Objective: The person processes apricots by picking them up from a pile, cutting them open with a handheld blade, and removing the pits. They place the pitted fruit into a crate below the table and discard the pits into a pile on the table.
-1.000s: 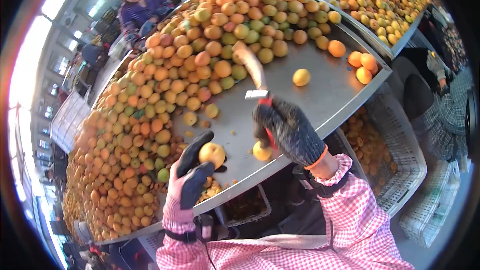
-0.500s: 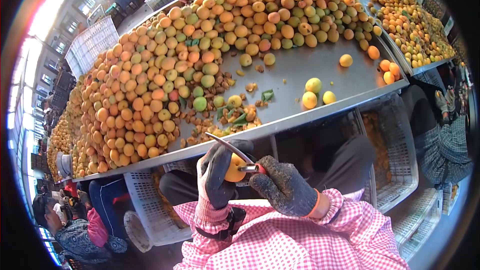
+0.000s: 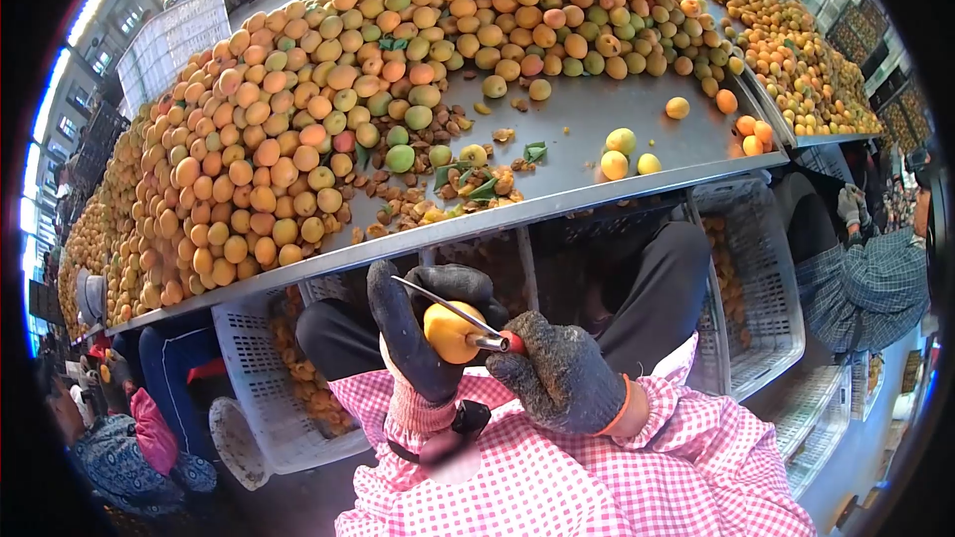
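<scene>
My left hand (image 3: 406, 330), in a dark glove, cups an orange-yellow apricot (image 3: 446, 335) between thumb and fingers. In my right hand (image 3: 565, 378), also dark-gloved, is a red-handled pitting knife (image 3: 512, 342). Its thin blade slants up and left across the apricot, and a short metal tip beside the blade meets the fruit's right side. Whether the tip has entered the flesh cannot be made out. Both hands are close together above my lap, in front of the metal table (image 3: 587, 119).
A big heap of apricots (image 3: 288, 129) covers the table's left and back. Scraps and leaves (image 3: 477, 189) lie near its front edge. White crates (image 3: 259, 388) with fruit pieces stand below, another crate (image 3: 766, 278) at right. Co-workers sit left (image 3: 139, 447) and right (image 3: 865, 278).
My left thumb and fingers have spread wider around the apricot, which shows more of itself and sits slightly left. The knife stays against it. The whole view has shifted a little.
</scene>
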`<state>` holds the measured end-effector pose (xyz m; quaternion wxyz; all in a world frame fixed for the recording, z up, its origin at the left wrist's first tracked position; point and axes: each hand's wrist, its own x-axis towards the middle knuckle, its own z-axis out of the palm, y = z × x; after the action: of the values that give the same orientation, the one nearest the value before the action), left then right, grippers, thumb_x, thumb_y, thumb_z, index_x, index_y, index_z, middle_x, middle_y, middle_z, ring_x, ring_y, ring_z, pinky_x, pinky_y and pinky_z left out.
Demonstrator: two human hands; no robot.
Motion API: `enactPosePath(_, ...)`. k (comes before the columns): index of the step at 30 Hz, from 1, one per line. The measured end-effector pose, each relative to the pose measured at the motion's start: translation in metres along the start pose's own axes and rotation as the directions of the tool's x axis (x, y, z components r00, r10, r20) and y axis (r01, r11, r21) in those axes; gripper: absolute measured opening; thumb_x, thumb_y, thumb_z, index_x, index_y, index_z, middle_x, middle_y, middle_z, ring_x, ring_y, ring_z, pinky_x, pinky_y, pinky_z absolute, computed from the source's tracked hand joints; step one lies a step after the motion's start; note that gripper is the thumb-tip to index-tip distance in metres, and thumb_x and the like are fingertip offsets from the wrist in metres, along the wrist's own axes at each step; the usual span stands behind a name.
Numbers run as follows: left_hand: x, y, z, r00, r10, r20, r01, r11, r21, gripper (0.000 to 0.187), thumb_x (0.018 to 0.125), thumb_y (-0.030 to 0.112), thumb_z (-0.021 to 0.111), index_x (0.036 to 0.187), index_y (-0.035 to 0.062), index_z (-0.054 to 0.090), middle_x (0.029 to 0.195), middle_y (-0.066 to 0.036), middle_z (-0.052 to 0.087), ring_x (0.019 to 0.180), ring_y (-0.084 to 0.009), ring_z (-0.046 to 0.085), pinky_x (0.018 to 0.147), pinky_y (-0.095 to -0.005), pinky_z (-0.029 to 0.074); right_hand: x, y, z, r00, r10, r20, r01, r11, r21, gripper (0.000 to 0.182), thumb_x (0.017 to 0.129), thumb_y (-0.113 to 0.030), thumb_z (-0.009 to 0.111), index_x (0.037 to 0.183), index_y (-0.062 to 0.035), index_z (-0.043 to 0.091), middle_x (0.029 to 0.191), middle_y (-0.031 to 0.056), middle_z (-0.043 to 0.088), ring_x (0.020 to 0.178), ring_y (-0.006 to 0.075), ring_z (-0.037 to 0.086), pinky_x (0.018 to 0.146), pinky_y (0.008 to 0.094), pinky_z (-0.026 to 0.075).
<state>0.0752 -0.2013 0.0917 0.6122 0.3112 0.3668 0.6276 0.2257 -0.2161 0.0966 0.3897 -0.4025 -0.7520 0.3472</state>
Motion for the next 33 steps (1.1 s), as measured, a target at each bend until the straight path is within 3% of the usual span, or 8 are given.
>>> enactPosePath(12, -0.01, 0.011, 0.012, 0.97, 0.193, -0.147, -0.137, 0.935, 0.327, 0.077, 0.09, 0.066, 0.021, 0.083, -0.0003, 0.06, 0.073, -0.012, 0.063, 0.062, -0.0201, 0.059, 0.061, -0.0294, 0.049, 0.004, -0.012, 0.001, 0.991, -0.134, 0.012, 0.124, 0.871, -0.475, 0.035, 0.08, -0.035, 0.066, 0.079, -0.0034, 0.05, 0.054, 0.0108, 0.05, 0.044, 0.0274, 0.054, 0.037, 0.039, 0.039)
enactPosePath(22, -0.005, 0.023, 0.022, 0.907, 0.373, -0.197, -0.249, 0.85, 0.463, 0.081, 0.087, 0.071, 0.018, 0.083, 0.0003, 0.058, 0.073, -0.014, 0.063, 0.063, -0.0221, 0.061, 0.063, -0.031, 0.051, 0.024, -0.007, 0.013, 0.991, -0.134, -0.02, 0.124, 0.956, -0.265, 0.035, 0.086, -0.036, 0.062, 0.079, -0.0036, 0.049, 0.051, 0.0125, 0.049, 0.041, 0.0302, 0.053, 0.037, 0.0398, 0.039)
enactPosePath(24, -0.002, 0.019, 0.01, 0.916, 0.35, -0.198, -0.302, 0.923, 0.237, 0.075, 0.087, 0.067, 0.035, 0.1, -0.0037, 0.057, 0.075, -0.013, 0.062, 0.063, -0.0211, 0.06, 0.061, -0.0301, 0.051, 0.03, -0.008, 0.013, 0.998, -0.06, 0.021, 0.062, 0.993, -0.104, 0.034, 0.088, -0.035, 0.059, 0.081, -0.0044, 0.049, 0.051, 0.0137, 0.049, 0.044, 0.0338, 0.053, 0.039, 0.0403, 0.039)
enactPosePath(26, 0.009, 0.007, -0.022, 0.528, 0.776, 0.345, -0.672, 0.134, 0.729, 0.072, 0.089, 0.015, 0.058, 0.144, 0.0068, 0.012, 0.087, -0.015, 0.059, 0.067, -0.0203, 0.06, 0.061, -0.0315, 0.051, 0.033, -0.004, 0.003, 0.98, -0.068, 0.186, 0.037, 0.986, 0.162, 0.025, 0.085, -0.027, 0.061, 0.083, -0.0048, 0.049, 0.058, 0.0134, 0.051, 0.049, 0.0343, 0.054, 0.044, 0.0406, 0.041)
enactPosePath(30, 0.011, -0.004, -0.026, 0.543, 0.822, 0.169, -0.455, 0.119, 0.882, 0.082, 0.081, 0.007, 0.064, 0.145, 0.0073, 0.012, 0.094, -0.016, 0.06, 0.075, -0.0213, 0.061, 0.066, -0.0347, 0.052, 0.025, 0.005, -0.015, 0.8, -0.143, 0.583, -0.36, 0.662, 0.657, 0.023, 0.07, -0.002, 0.065, 0.089, -0.0038, 0.052, 0.082, 0.0138, 0.054, 0.068, 0.0349, 0.054, 0.059, 0.0414, 0.045)
enactPosePath(31, 0.015, -0.005, -0.029, 0.536, 0.825, 0.177, -0.528, 0.165, 0.833, 0.082, 0.08, 0.003, 0.063, 0.145, 0.0082, 0.012, 0.091, -0.016, 0.062, 0.072, -0.0206, 0.062, 0.064, -0.0337, 0.053, 0.019, 0.01, -0.011, 0.929, -0.31, 0.203, 0.154, 0.821, 0.55, 0.017, 0.075, -0.005, 0.064, 0.089, -0.0034, 0.053, 0.078, 0.0139, 0.055, 0.066, 0.034, 0.056, 0.056, 0.0413, 0.045)
enactPosePath(32, 0.015, -0.002, -0.022, 0.536, 0.825, 0.178, -0.526, 0.162, 0.835, 0.082, 0.08, 0.003, 0.063, 0.145, 0.0082, 0.012, 0.091, -0.016, 0.062, 0.072, -0.0206, 0.062, 0.064, -0.0337, 0.053, 0.015, 0.012, -0.009, 0.821, -0.552, -0.146, 0.57, 0.797, 0.197, 0.012, 0.081, -0.008, 0.063, 0.088, -0.0029, 0.054, 0.075, 0.014, 0.057, 0.064, 0.033, 0.058, 0.054, 0.0412, 0.044)
enactPosePath(33, 0.013, 0.001, -0.008, 0.561, 0.804, 0.196, -0.53, 0.167, 0.831, 0.082, 0.081, 0.003, 0.063, 0.145, 0.0088, 0.012, 0.089, -0.016, 0.062, 0.069, -0.0199, 0.062, 0.063, -0.033, 0.053, 0.011, 0.009, -0.013, 0.823, -0.547, -0.151, 0.567, 0.8, 0.196, 0.012, 0.081, -0.008, 0.063, 0.088, -0.0029, 0.054, 0.075, 0.014, 0.057, 0.064, 0.033, 0.058, 0.054, 0.0412, 0.044)
